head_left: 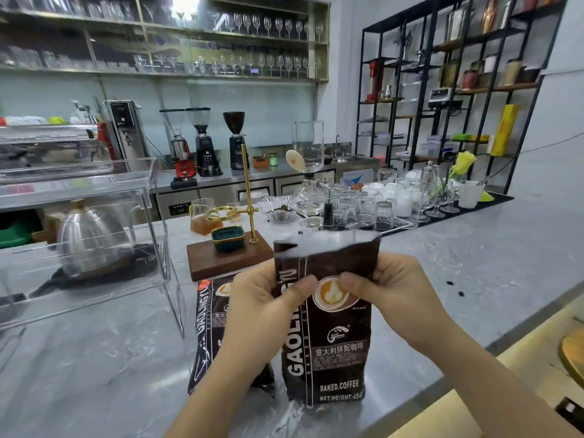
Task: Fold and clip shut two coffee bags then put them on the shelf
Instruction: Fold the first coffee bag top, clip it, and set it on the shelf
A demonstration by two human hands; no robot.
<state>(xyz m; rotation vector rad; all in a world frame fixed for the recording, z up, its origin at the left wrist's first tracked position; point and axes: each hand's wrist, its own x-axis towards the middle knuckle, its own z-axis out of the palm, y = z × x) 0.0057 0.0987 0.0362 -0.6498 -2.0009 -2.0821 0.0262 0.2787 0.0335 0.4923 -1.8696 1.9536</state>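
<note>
1. Both hands pinch the near coffee bag [328, 336] upright on the bench [474, 279]; left hand [265, 305] and right hand [388, 289] grip closed on its neck below the torn, open mouth.
2. Tilting it could spill beans; stray beans [455, 287] already lie nearby.
3. Second bag [211, 327] stands just behind; a knock could topple it.
4. No clip visible.

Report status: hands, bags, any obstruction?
Left hand and right hand pinch front coffee bag, top open, unfolded. Second bag lies behind it. No clip visible. Nothing obstructing.
</note>
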